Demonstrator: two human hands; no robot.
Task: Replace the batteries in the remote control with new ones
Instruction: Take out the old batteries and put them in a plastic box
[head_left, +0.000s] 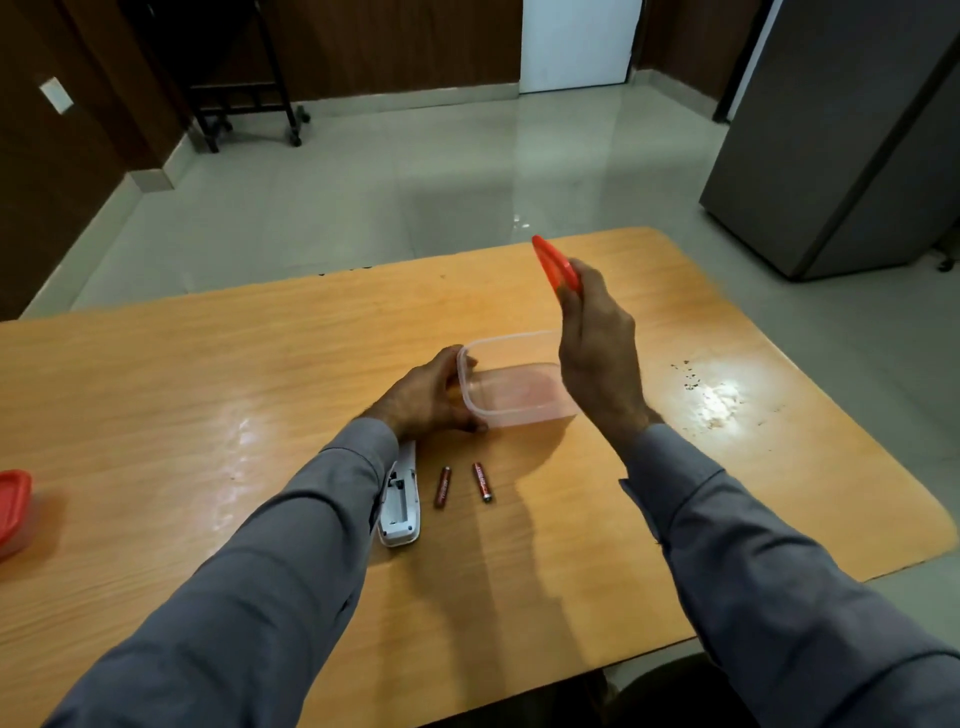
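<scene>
Gripping a raised red lid (555, 263), right hand (597, 353); left hand (431, 397) fingers clasping the clear container (511, 382)

Overhead light glared off the worktop (719, 395) and floor (441, 171); soft arm shadows fell near; edges bowed, corners stayed dim.

Wood-grain table (208, 395), glossy, rounded corners, glare patch and dark specks toward right side. Pale grey tiled floor (395, 176), shiny, reflecting light. Dark brown panelled walls (395, 47) with light skirting. White door (579, 44) at back. Grey cabinet (841, 150) far right. Black wheeled rack (244, 98) back left. White wall plate (55, 94) on left wall.
</scene>
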